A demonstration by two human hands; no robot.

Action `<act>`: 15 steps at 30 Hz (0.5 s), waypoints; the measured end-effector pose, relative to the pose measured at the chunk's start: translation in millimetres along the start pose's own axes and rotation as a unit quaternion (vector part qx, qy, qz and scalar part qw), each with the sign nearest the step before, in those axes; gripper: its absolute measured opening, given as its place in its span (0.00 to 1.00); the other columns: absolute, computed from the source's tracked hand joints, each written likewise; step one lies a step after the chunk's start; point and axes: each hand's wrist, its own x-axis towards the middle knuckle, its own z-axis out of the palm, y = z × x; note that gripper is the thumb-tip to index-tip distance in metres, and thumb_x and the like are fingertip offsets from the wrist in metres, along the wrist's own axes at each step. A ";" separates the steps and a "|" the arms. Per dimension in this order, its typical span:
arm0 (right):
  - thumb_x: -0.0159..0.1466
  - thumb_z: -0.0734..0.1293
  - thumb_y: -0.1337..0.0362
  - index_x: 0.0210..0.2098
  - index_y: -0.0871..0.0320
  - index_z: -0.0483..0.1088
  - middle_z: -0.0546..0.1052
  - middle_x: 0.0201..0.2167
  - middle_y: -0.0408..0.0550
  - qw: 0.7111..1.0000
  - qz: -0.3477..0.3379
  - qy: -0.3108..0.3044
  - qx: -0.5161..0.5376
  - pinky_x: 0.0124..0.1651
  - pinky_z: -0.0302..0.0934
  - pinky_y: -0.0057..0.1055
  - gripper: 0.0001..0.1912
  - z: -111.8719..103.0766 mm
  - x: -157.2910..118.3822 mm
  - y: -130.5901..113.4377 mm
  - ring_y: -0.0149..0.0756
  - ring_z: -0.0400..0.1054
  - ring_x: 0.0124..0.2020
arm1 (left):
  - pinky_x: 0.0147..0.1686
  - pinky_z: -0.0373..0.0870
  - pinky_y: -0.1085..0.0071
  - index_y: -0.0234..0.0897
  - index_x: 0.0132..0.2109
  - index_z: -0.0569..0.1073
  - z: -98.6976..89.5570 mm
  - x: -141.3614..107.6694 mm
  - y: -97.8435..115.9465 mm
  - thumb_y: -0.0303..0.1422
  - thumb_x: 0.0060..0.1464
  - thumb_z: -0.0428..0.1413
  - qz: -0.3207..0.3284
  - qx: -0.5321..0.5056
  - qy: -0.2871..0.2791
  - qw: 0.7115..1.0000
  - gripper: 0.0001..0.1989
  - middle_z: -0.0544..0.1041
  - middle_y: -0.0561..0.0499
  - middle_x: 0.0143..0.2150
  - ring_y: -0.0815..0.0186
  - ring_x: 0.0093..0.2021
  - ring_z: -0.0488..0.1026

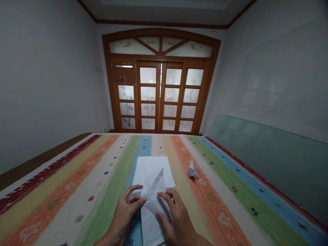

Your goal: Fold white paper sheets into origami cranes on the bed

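A partly folded sheet of white paper (154,208) lies in front of me, with a pointed flap standing up toward its far end and creases across it. My left hand (126,209) pinches the paper's left edge, thumb on top, fingers curled. From the right, my right hand (178,217) grips the same paper, its index finger and thumb resting on the folded layers. Under the far part of the folded paper is a stack of white sheets (143,164). To the right sits a small folded paper figure with pointed tips, like a crane (192,172).
A striped, multicoloured cloth (102,181) covers the table. Along the right side stands a pale green panel (256,147). Beyond the table's far edge are wooden doors with glass panes (160,95), between white walls.
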 end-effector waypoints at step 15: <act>0.57 0.75 0.62 0.67 0.51 0.61 0.67 0.60 0.60 0.995 0.004 -0.094 0.022 0.59 0.65 0.51 0.41 0.7 -1.0 1.6 0.57 0.66 0.59 | 0.24 0.62 0.78 0.42 0.41 0.70 6.0 -5.4 1.4 0.41 0.34 0.76 0.018 -0.004 -0.016 1.000 0.29 0.70 0.63 0.22 0.70 0.22 0.67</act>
